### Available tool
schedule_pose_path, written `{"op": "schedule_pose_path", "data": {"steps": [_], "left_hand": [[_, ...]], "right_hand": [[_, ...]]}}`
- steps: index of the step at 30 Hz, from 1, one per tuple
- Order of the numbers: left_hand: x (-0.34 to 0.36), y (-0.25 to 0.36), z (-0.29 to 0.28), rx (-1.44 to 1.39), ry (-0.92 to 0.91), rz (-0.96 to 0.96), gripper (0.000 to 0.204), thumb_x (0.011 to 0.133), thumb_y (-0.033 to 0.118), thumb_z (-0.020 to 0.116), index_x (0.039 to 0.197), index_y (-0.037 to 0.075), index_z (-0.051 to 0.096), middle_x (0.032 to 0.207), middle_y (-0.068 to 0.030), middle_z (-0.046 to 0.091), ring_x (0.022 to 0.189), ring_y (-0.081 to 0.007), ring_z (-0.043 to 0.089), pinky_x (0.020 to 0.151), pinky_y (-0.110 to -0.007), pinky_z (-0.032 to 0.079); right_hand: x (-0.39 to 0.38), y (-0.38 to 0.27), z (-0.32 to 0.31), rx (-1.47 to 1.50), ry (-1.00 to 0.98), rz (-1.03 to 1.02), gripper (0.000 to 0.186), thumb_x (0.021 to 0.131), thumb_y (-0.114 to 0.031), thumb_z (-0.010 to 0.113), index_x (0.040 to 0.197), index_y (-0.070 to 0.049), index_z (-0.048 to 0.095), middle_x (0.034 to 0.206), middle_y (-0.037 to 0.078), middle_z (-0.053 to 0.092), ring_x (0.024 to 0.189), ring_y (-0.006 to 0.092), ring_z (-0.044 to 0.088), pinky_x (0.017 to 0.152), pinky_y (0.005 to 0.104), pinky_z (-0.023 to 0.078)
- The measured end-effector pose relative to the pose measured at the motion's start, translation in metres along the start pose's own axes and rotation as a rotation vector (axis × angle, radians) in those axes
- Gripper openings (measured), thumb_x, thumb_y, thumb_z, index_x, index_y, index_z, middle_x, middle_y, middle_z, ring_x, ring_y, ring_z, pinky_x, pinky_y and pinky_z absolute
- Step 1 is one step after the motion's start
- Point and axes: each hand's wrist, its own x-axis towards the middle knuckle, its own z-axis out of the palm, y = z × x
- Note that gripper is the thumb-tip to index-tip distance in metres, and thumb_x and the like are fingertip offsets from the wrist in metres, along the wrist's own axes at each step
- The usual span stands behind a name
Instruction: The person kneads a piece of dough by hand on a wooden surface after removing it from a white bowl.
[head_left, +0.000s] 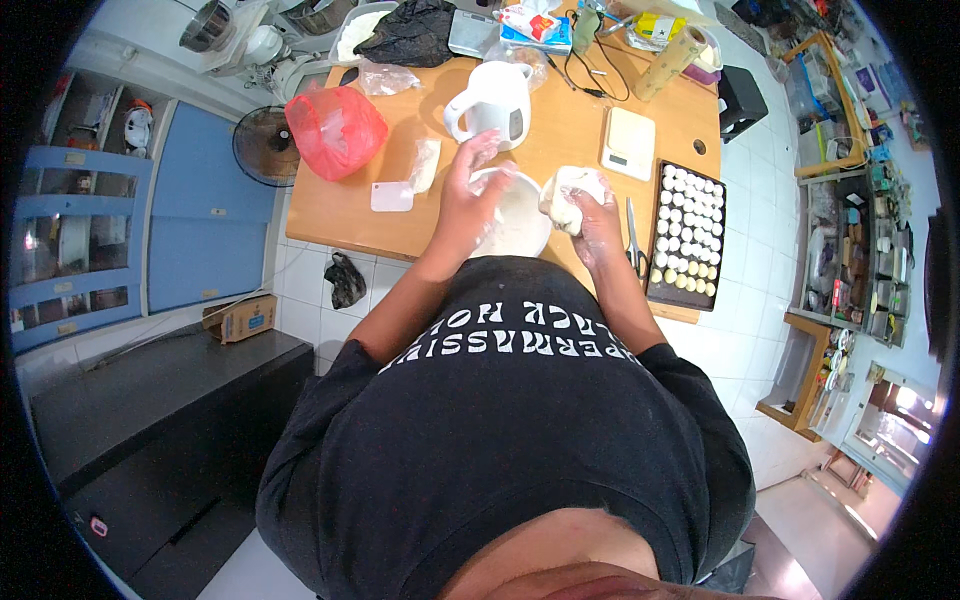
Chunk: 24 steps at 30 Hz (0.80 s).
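A white lump of dough [561,190] is gripped in my right hand [592,220], to the right of a white bowl [522,232] with pale floury contents. My left hand [472,195] is open over the bowl's left side, fingers apart and smeared with white. A white jug [492,98] stands just behind the bowl. Scissors [632,230] lie right of my right hand, beside a dark tray [657,280] with several rows of small white and pale yellow balls.
A white scale [628,135], a red plastic bag [332,130], a pale card [392,197], a pale roll [670,62], black cables and assorted packages share the wooden table [380,230]. A fan [262,145] stands left of it, a black bin [743,100] at the right.
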Motion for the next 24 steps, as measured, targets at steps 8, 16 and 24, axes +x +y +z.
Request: {"op": "schedule_pose_path", "data": {"steps": [8,16,24], "left_hand": [[-0.002,-0.02,0.011,-1.119,-0.009,-0.555,0.055,0.101,0.042,0.066,0.143,0.01,0.053,0.131,-0.0121,0.063,0.121,-0.0331,0.061,0.095,-0.042,0.052],[-0.008,-0.025,0.006,-0.738,0.007,-0.325,0.034,0.088,0.006,0.076,0.117,0.003,0.059,0.11,-0.0081,0.07,0.095,-0.0167,0.071,0.081,-0.034,0.06],[-0.012,0.067,0.004,-0.417,-0.203,0.142,0.076,0.089,0.032,0.077,0.15,0.001,0.043,0.148,-0.0166,0.05,0.142,-0.0265,0.046,0.118,-0.043,0.037]], "right_hand": [[-0.049,-0.071,0.042,0.06,-0.503,-0.518,0.041,0.104,-0.02,0.053,0.135,0.008,0.052,0.136,0.025,0.062,0.129,0.0353,0.061,0.115,0.046,0.044],[-0.02,-0.038,0.017,-0.125,-0.194,-0.185,0.035,0.104,-0.022,0.055,0.133,-0.002,0.056,0.125,0.016,0.067,0.113,0.0302,0.068,0.096,0.0393,0.052],[-0.008,-0.017,0.017,0.296,-0.252,0.301,0.071,0.104,-0.066,0.043,0.149,-0.012,0.041,0.153,0.021,0.046,0.134,0.0397,0.054,0.092,0.0566,0.054]]}}
